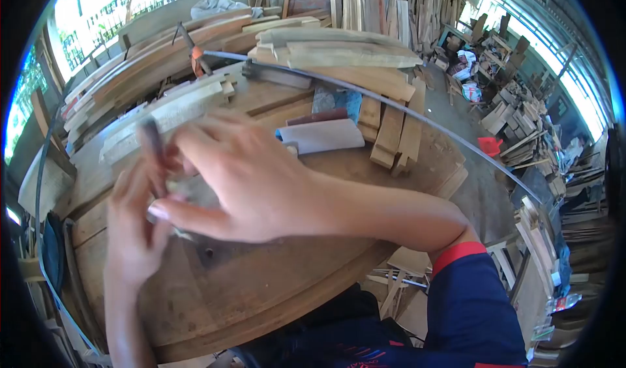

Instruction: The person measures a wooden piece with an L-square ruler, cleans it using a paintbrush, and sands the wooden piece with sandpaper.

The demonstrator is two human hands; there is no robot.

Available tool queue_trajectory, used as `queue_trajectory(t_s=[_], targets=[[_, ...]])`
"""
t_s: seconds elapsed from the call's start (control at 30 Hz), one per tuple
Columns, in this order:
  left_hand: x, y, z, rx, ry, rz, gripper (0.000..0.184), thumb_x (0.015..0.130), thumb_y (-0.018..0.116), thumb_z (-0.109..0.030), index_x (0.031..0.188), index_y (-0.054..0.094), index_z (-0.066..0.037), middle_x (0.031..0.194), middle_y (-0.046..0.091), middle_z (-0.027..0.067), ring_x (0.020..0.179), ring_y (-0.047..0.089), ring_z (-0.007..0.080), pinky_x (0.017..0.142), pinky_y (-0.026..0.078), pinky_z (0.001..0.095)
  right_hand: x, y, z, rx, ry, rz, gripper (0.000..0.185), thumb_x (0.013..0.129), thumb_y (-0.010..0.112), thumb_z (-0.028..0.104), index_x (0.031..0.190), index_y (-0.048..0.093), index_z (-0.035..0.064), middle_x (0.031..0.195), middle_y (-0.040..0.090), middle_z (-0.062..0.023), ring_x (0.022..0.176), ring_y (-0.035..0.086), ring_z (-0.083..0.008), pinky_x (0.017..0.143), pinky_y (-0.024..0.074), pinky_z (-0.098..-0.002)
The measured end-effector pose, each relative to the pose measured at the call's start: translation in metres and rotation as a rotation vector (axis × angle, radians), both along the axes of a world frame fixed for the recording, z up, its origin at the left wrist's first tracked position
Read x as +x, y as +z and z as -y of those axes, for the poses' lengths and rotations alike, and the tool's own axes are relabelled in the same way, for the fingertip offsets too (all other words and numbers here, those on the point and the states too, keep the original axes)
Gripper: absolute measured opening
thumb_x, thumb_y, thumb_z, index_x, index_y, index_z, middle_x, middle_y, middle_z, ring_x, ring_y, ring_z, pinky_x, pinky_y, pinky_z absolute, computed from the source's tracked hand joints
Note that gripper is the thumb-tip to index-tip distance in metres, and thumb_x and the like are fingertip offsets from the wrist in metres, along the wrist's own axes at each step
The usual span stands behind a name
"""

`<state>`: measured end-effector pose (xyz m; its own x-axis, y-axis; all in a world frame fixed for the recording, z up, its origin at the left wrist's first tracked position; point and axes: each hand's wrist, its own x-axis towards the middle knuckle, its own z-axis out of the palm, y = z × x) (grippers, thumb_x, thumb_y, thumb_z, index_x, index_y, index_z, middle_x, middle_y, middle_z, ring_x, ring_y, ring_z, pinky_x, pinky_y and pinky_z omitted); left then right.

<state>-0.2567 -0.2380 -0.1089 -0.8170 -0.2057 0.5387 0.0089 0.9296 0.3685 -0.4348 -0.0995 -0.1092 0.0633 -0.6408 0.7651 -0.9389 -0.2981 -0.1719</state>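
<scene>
One dark stick [154,147] held above wooden table [261,280] by left hand [134,228], fingers curled; right hand [254,182] placed against it, grip blurred, cannot be told. Handling judged unfinished; share done not shown.

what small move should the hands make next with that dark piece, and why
Perhaps steady the dark slender piece against the wooden tabletop: the left hand and right hand meet around it, apparently above the wood, and all three are blurred, which suggests motion.
</scene>
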Motion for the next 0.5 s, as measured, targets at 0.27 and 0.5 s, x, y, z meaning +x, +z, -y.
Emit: queue_trajectory(t_s=[0.27, 0.5], targets=[[0.022, 0.017, 0.045, 0.024, 0.248, -0.001, 0.026, 0.108, 0.060, -0.019, 0.126, 0.057, 0.000, 0.109, 0.073, 0.0162, 0.089, 0.069, 0.0211, 0.081, 0.055, 0.0338, -0.036, -0.011, -0.002, 0.601, -0.155, -0.162, 0.070, 0.098, 0.065, 0.062, 0.110, 0.069, -0.0076, 0.101, 0.070, -0.0262, 0.101, 0.070, -0.0439, 0.096, 0.0557, -0.0507], [0.002, -0.005, 0.016, 0.174, -0.064, -0.099, 0.021, 0.107, 0.061, -0.009, 0.125, 0.057, 0.000, 0.121, 0.073, 0.0174, 0.109, 0.074, 0.0239, 0.094, 0.059, 0.0376, -0.040, -0.027, 0.000, 0.387, -0.174, -0.214, 0.071, 0.097, 0.065, 0.064, 0.086, 0.069, -0.0052, 0.083, 0.070, -0.0236, 0.085, 0.072, -0.0415, 0.085, 0.0591, -0.0479]])
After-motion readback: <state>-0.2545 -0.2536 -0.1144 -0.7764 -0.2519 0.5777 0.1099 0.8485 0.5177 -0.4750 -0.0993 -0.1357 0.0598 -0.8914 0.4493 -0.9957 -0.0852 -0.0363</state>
